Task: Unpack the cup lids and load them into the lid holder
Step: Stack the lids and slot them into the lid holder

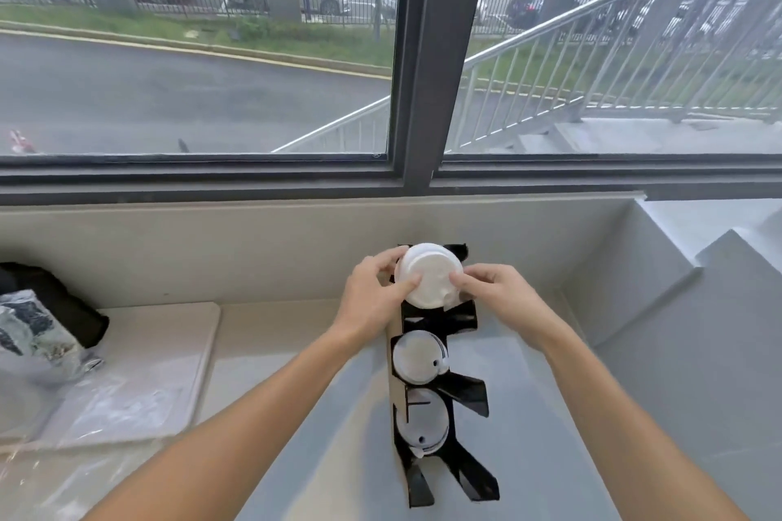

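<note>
- Step in hand: seating a stack of white round plastic cup lids (429, 275) into the far slot of the black three-slot lid holder (465, 389). Best kept level and centred, pressed evenly.
- Left hand (374, 294): clamped on the stack's left rim.
- Right hand (495, 292): fingers pinching the right rim.
- Nearer two slots: each holds white lids.
- Holder: on grey counter (634, 415), below the window.

From my seat, the white round plastic lid stack (429, 273) is covering the top slot of the black upright lid holder (465, 387), so I cannot tell what is inside. At nine o'clock, the crinkled clear plastic wrapping (40, 341) is running off the frame's edge, its print too blurred to read.
</note>
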